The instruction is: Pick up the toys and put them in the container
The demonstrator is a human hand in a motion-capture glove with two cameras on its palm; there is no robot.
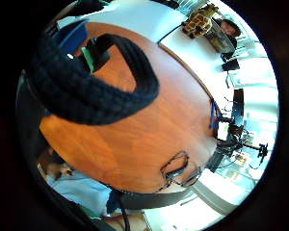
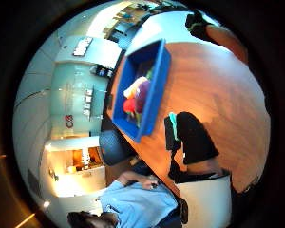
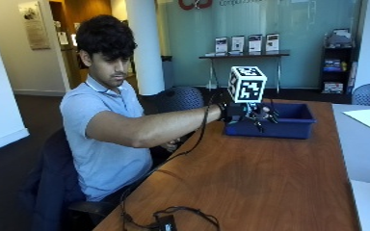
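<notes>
In the outside view a seated person reaches the gloved right hand (image 3: pixel 257 114) out across the wooden table (image 3: pixel 268 178), level with the near rim of a blue plastic bin (image 3: pixel 281 126) that sits right of centre in the frame. The fingers (image 3: pixel 260 122) hang downward, slightly parted and relaxed; nothing seems to be held between them, though the hand is small here and partly covered, so this is not certain. The hand is above the table just in front of the bin's near left corner, apparently not touching it.

The thumb-side palm view shows the bin (image 2: pixel 157 90) from above at upper centre of the frame, standing near the table edge. Inside it lie several soft toys (image 2: pixel 138 95) bunched together: a red one, a purple one, a pale yellowish one and a bit of green. A black-gloved finger (image 2: pixel 194 137) shows below the bin, over bare wood.

In the little-finger-side palm view a curled black gloved finger (image 1: pixel 94 89) fills the upper left, with open tabletop (image 1: pixel 149 139) behind it and a loose black cable (image 1: pixel 176 168) near the table's edge.
</notes>
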